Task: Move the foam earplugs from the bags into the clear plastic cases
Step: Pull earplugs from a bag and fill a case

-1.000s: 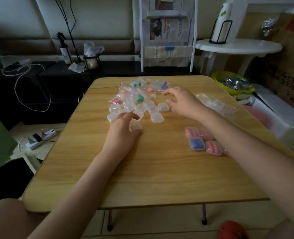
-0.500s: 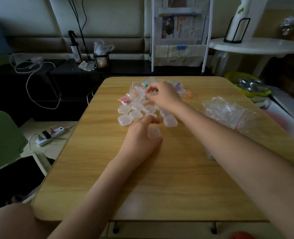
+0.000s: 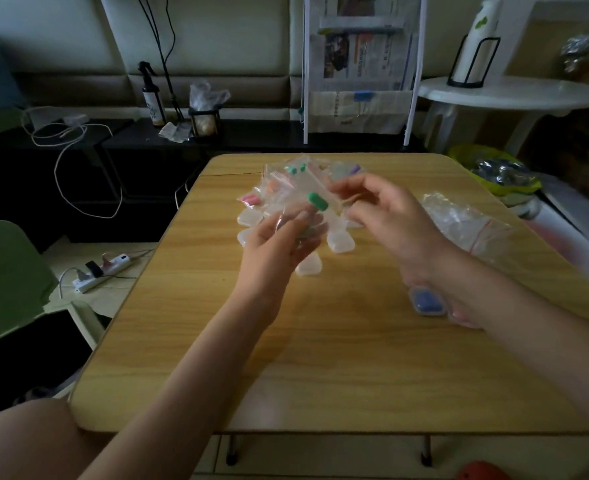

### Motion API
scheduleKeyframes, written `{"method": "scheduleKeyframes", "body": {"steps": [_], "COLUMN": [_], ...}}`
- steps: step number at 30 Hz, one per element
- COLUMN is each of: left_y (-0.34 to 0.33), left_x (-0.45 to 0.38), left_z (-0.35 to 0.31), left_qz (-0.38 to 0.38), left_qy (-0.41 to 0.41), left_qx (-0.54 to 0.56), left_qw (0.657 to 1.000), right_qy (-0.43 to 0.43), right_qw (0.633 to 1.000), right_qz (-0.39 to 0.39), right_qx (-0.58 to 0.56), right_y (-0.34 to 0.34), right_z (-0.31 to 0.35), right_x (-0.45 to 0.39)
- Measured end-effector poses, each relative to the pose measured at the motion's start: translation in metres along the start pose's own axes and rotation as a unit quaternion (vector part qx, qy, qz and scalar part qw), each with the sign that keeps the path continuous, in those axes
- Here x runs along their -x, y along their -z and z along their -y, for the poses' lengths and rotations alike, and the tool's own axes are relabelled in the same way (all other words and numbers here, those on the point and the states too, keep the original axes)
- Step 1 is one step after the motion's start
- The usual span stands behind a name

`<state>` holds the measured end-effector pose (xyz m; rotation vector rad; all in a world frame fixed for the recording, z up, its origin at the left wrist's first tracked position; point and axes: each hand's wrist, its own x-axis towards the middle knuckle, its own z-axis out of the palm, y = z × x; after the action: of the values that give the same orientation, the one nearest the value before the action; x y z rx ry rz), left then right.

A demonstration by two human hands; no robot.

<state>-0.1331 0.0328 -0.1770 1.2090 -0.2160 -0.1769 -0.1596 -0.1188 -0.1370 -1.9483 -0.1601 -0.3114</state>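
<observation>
change: both hands are now lifted off the table and hold one small bag between them; half a second ago the left hand lay flat on the wood by a case and the right reached into the bag pile.
left hand (image 3: 275,244): raised, fingers curled up round the near end of the small clear bag (image 3: 312,206), pinching it.
right hand (image 3: 388,213): raised, thumb and fingers pinch the far right edge of the same bag; remaining fingers loosely bent.
green earplug (image 3: 318,201): inside the held bag, just beyond the left fingertips, left of the right thumb.
bag pile (image 3: 286,183): on the table beyond both sets of fingers; pink, orange, green and purple plugs show through.
empty clear cases (image 3: 340,242): on the table under and between the hands; one more just left of the left fingers.
filled cases (image 3: 427,303): blue one beside the right wrist, partly hidden by the forearm; a pinkish one next to it.
big crumpled bag (image 3: 466,223): right of the right hand, on the table.
table (image 3: 320,358): light wood.
</observation>
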Motion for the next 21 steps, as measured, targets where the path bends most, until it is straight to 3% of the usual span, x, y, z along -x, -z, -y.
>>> {"method": "scheduleKeyframes", "body": {"steps": [3,7,13,15,21], "left_y": [-0.005,-0.006,0.009,0.016,0.004], "left_x": [0.004,0.007,0.005,0.003,0.008], "left_z": [0.002,0.004,0.002,0.000,-0.002], "left_qz": [0.034,0.060,-0.099,-0.115,-0.023], "left_qy": [0.027,0.019,0.001,-0.002,-0.001], "left_qx": [-0.040,-0.092,-0.111,-0.113,-0.126], "left_qw": [0.998,0.994,0.989,0.987,0.992], "right_qy": [-0.083,-0.110,-0.117,-0.122,-0.160], "right_qw": [0.996,0.991,0.984,0.981,0.982], "right_qz": [-0.013,-0.015,-0.084,-0.093,-0.008], "right_qx": [-0.016,-0.071,-0.107,-0.120,-0.102], "right_y": [0.015,0.030,0.033,0.034,0.018], "right_z": [-0.005,-0.012,-0.014,-0.013,-0.010], "right_x": [0.004,0.010,0.009,0.009,0.015]}}
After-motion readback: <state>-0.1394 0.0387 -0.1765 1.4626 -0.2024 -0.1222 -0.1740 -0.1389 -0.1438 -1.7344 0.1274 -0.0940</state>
